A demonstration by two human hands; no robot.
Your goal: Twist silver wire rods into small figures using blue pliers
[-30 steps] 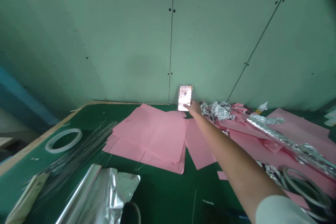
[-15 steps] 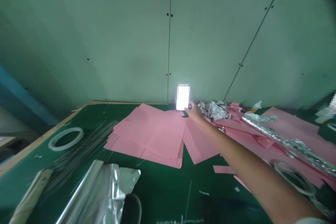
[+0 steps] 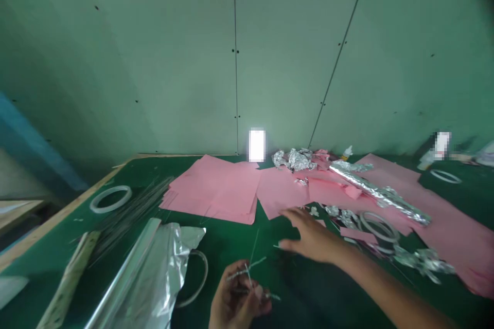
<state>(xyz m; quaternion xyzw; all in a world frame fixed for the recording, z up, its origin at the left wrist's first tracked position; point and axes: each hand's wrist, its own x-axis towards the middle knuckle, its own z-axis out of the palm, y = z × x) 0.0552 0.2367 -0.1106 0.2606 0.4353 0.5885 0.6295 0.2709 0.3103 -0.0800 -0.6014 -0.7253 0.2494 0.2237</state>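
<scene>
Withdrawing from the far edge of the green table top [image 3: 226, 244], my right hand [image 3: 309, 236] no longer touches the lit screen [image 3: 257, 145], which stands upright by the wall [image 3: 173, 61] without my support. This hand is now above the near right area, its fingertips close to a pink sheet [image 3: 283, 193]; contact is not discernible. Its fingers are spread and the thumb stands well apart, with no grip apparent. A pale strip [image 3: 276, 245] shows at the thumb tip; I cannot tell whether the two touch.

My left hand [image 3: 231, 300], out of view a moment ago, now occupies the near middle. Its fingers are curled and the thumb is pressed in, closed on a crossed wire piece [image 3: 257, 263] whose thin arms project beyond the fingers.

Effect of the change, as I judge it: handling passes from the far screen to the near piece. The left hand secures the piece; the right hand appears free to assist. The foil sheet [image 3: 146, 272] lies left of both hands, the wire bundle [image 3: 131, 216] farther left
</scene>
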